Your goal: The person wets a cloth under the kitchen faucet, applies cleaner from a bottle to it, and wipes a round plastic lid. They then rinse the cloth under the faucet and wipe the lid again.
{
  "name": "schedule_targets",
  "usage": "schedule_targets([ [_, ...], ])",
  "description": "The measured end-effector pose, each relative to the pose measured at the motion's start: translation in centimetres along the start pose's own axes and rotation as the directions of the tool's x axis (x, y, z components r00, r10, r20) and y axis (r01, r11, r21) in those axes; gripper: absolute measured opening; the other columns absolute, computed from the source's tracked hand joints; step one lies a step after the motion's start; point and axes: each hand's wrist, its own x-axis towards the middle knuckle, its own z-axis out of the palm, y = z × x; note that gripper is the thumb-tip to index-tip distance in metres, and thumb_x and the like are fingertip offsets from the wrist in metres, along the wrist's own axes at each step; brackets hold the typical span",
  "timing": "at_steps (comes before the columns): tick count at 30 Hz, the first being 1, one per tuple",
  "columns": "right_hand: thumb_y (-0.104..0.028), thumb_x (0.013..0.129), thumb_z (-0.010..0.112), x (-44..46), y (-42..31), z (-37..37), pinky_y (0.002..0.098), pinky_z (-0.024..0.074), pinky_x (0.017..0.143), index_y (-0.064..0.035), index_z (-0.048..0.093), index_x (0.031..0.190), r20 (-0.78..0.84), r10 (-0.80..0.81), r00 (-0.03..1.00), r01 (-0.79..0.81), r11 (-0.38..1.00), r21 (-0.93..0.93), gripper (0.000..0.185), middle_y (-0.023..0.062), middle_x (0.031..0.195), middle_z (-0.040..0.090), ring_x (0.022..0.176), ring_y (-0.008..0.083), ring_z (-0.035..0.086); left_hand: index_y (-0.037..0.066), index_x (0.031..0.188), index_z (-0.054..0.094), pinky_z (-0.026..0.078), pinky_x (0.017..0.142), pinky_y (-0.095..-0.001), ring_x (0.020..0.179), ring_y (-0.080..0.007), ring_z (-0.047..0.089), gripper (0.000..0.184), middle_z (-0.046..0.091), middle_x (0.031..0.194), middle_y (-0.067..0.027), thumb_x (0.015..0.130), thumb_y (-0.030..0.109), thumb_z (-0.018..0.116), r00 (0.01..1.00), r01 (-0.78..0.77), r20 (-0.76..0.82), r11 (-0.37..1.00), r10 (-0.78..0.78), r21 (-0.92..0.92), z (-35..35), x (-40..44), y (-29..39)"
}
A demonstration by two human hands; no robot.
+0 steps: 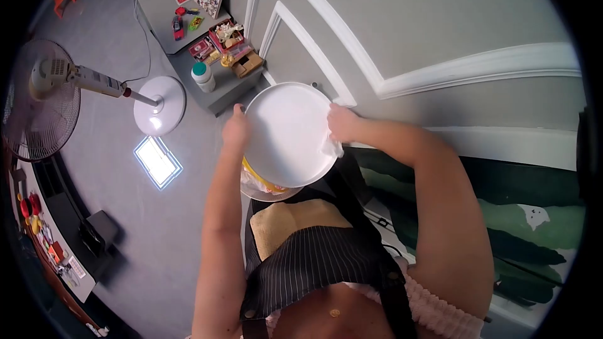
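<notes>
A round white tray-like disc [289, 132] is held up in front of the body, tilted. My left hand [236, 128] grips its left edge, with the fingers wrapped behind the rim. At the right edge, my right hand [343, 123] holds a crumpled white cloth or tissue [331, 146] against the rim. Below the disc, partly hidden by it, are a yellow-edged item with white wrapping [260, 180] and a pale round rim [271, 197]. A tan cloth [295, 221] lies at the striped apron [308, 257].
A grey shelf [231, 91] with a green-capped bottle [203, 76], boxes and toys stands ahead. At the left is a fan [94, 81] on a round base, with its cord on the floor. A panelled wall [452, 19] and green patterned fabric [534, 238] are at the right.
</notes>
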Motion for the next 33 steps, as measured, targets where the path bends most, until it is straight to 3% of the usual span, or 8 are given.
schedule_targets([
  [3,-0.035,0.093,0.046,4.9,2.7,1.7,0.0482,0.025,0.108,-0.006,0.068,0.103,-0.396,0.132,0.909,-0.333,0.801,-0.497,0.038,0.0125,0.118,0.059,0.119,0.0273,0.048,0.011,0.124,0.041,0.049,0.074,-0.0508,0.085,-0.043,0.064,0.033,0.066,0.091,-0.0249,0.094,0.021,0.049,1.0,-0.006,0.005,1.0,0.006,-0.005,-0.2,0.0,0.1],
  [6,-0.036,0.094,0.044,5.4,3.2,-2.4,0.0507,0.0205,0.111,0.0012,0.058,0.124,-0.453,0.14,0.88,-0.294,0.911,-0.29,0.049,0.0163,0.135,0.049,0.13,0.0304,0.039,0.01,0.125,0.042,0.048,0.077,-0.0499,0.088,-0.0419,0.064,0.034,0.066,0.094,-0.0243,0.093,0.021,0.046,1.0,0.012,0.021,1.0,-0.012,-0.01,-0.8,-0.2,0.5],
  [10,-0.042,0.098,0.035,6.5,-1.8,-6.2,0.0533,0.005,0.116,0.0058,0.025,0.145,-0.453,0.457,0.765,-0.17,0.822,0.543,0.068,0.0204,0.154,0.02,0.144,0.0335,0.015,0.01,0.126,0.043,0.048,0.079,-0.0491,0.09,-0.0419,0.064,0.035,0.066,0.098,-0.0238,0.094,0.024,0.044,0.999,0.034,0.015,0.999,-0.034,-0.006,-0.2,-0.2,0.0],
  [14,-0.044,0.092,0.042,11.0,-7.8,-10.7,0.0533,0.0045,0.116,0.007,0.03,0.143,-0.506,0.342,0.792,0.044,0.795,0.605,0.073,0.0207,0.151,0.028,0.144,0.0335,0.016,0.01,0.121,0.045,0.049,0.074,-0.0508,0.085,-0.0439,0.064,0.036,0.066,0.091,-0.0249,0.097,0.036,0.045,0.998,0.041,-0.033,0.997,-0.044,-0.067,-0.9,-0.9,1.2],
  [18,-0.048,0.09,0.046,10.3,-8.1,-8.7,0.0539,0.0093,0.114,-0.0034,0.036,0.144,-0.771,0.167,0.614,0.178,0.923,0.341,0.07,0.015,0.149,0.034,0.142,0.0302,0.022,0.014,0.127,0.044,0.047,0.079,-0.0484,0.094,-0.0441,0.061,0.039,0.064,0.099,-0.0262,0.098,0.04,0.044,1.0,-0.012,-0.024,0.97,0.007,-0.243,0.2,-0.5,-0.5],
  [21,-0.052,0.091,0.044,10.4,-3.6,-7.7,0.0528,0.0083,0.115,-0.0074,0.035,0.145,-0.651,0.243,0.719,0.044,0.919,0.391,0.071,0.011,0.151,0.033,0.143,0.0269,0.021,0.014,0.126,0.045,0.047,0.08,-0.048,0.095,-0.0441,0.061,0.039,0.064,0.1,-0.0257,0.098,0.04,0.044,0.999,0.044,0.005,0.983,-0.044,-0.177,-0.1,-0.6,0.1],
  [24,-0.054,0.093,0.041,10.0,-1.9,-3.9,0.0499,0.0086,0.117,-0.0098,0.031,0.147,-0.675,0.451,0.584,-0.047,0.849,0.526,0.07,0.0075,0.152,0.031,0.144,0.0245,0.021,0.015,0.13,0.042,0.048,0.079,-0.0506,0.094,-0.0452,0.061,0.043,0.065,0.097,-0.0255,0.098,0.044,0.041,0.999,0.04,-0.029,0.984,-0.046,-0.172,0.0,-0.7,0.2],
  [33,-0.055,0.094,0.037,6.6,-9.9,1.3,0.0469,0.0037,0.117,0.0065,0.016,0.147,-0.071,0.886,0.458,-0.322,0.24,0.916,0.084,0.0234,0.155,0.014,0.145,0.0376,0.009,0.016,0.128,0.047,0.048,0.078,-0.0496,0.092,-0.0436,0.062,0.041,0.066,0.096,-0.024,0.098,0.044,0.042,0.997,0.07,-0.03,0.986,-0.076,-0.148,0.5,-1.3,0.4],
])
